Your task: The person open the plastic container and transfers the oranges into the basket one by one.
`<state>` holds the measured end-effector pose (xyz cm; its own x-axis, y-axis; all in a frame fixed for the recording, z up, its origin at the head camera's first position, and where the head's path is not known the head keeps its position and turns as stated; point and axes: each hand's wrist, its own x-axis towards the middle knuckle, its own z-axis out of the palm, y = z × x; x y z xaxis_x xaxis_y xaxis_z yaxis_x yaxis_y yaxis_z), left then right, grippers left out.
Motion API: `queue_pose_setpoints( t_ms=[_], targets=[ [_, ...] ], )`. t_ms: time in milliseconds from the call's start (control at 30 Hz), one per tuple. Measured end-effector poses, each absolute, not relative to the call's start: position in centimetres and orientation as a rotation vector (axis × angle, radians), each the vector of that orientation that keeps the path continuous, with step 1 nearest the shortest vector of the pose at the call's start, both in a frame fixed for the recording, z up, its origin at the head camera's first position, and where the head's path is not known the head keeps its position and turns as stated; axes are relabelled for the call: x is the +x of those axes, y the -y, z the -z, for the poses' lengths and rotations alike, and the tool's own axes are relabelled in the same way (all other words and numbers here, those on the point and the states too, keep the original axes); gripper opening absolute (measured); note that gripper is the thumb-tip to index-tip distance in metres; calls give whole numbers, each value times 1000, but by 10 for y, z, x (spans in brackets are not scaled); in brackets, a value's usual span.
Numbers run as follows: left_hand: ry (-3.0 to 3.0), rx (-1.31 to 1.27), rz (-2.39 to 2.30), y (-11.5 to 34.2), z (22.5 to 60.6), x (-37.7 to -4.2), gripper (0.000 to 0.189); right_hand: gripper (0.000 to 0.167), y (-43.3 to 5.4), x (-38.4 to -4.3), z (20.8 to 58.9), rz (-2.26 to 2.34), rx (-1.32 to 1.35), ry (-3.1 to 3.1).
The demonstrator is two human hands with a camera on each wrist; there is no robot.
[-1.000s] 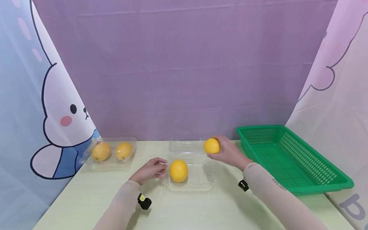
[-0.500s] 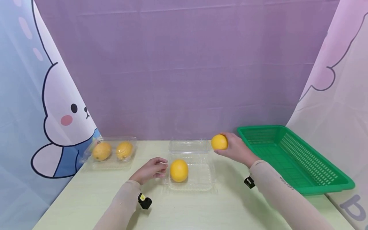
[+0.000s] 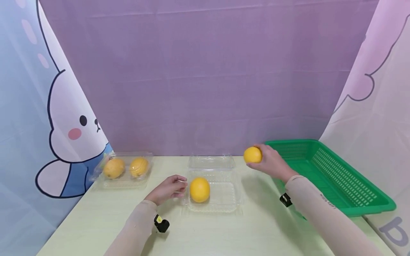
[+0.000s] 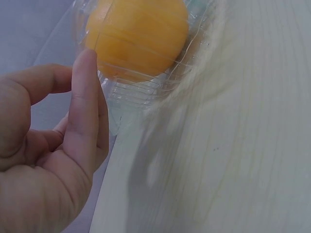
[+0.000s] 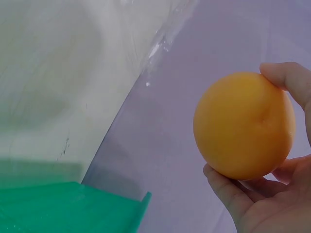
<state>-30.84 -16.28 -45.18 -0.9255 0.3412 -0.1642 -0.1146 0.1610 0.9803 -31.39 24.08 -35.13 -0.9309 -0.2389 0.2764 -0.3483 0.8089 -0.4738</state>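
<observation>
My right hand (image 3: pixel 272 161) grips an orange (image 3: pixel 252 155) in the air, left of the green basket's rear corner. The right wrist view shows thumb and fingertips around this orange (image 5: pixel 243 126). Another orange (image 3: pixel 200 190) sits in the left half of a clear plastic clamshell box (image 3: pixel 224 197), whose lid (image 3: pixel 211 163) lies folded back behind it. Beside the box's left wall is my left hand (image 3: pixel 168 190), its fingers loosely bent. In the left wrist view a fingertip (image 4: pixel 86 60) is at the clear wall by the orange; whether it touches is hard to tell.
A green plastic basket (image 3: pixel 320 185) with slotted sides stands on the right of the table. At the back left, a closed clear box (image 3: pixel 123 185) holds two more oranges. A purple cloth (image 3: pixel 205 78) hangs behind the table.
My right hand has moved right and slightly up with the orange, from behind the clear box toward the green basket. The left hand and the boxes stay put.
</observation>
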Motion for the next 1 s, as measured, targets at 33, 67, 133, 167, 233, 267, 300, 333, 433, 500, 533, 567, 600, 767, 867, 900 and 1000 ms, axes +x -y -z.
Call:
queue_pose_setpoints(
  t_ms=[33, 67, 133, 167, 233, 267, 300, 333, 433, 500, 533, 567, 600, 767, 867, 900, 1000],
  targets=[
    [-2099, 216, -1819, 163, 452, -308, 47, 77, -243, -314, 350, -786, 453, 2796],
    [-2099, 215, -1819, 163, 452, -309, 47, 77, -244, -314, 349, -785, 449, 2800],
    [-2101, 212, -1819, 163, 452, -309, 46, 78, -247, -313, 346, -781, 438, 2807],
    [-2101, 212, -1818, 163, 453, -309, 47, 78, -249, -313, 344, -779, 432, 2810],
    [-2104, 212, -1818, 163, 453, -309, 47, 79, -252, -313, 342, -779, 419, 2816],
    [-2104, 212, -1817, 163, 453, -309, 47, 79, -254, -312, 341, -776, 416, 2817],
    [-2104, 213, -1817, 163, 453, -309, 47, 80, -255, -312, 340, -773, 411, 2819],
    [-2103, 215, -1817, 163, 453, -309, 47, 81, -257, -312, 339, -768, 407, 2821],
    [-2102, 220, -1817, 163, 452, -309, 47, 81, -262, -312, 337, -756, 390, 2826],
    [-2102, 221, -1817, 164, 452, -309, 48, 81, -265, -312, 335, -750, 384, 2825],
    [-2102, 222, -1816, 164, 452, -309, 48, 81, -266, -312, 334, -748, 382, 2823],
    [-2102, 222, -1816, 164, 452, -309, 48, 80, -268, -313, 333, -746, 380, 2821],
    [-2102, 223, -1816, 164, 452, -309, 48, 80, -269, -313, 332, -746, 377, 2818],
    [-2097, 223, -1820, 164, 453, -309, 47, 81, -277, -314, 328, -742, 354, 2816],
    [-2091, 224, -1822, 164, 453, -310, 48, 82, -281, -314, 325, -736, 340, 2822],
    [-2090, 223, -1822, 164, 453, -310, 48, 82, -282, -314, 324, -735, 340, 2822],
    [-2088, 224, -1824, 164, 453, -310, 48, 83, -286, -314, 322, -731, 334, 2821]
  ],
)
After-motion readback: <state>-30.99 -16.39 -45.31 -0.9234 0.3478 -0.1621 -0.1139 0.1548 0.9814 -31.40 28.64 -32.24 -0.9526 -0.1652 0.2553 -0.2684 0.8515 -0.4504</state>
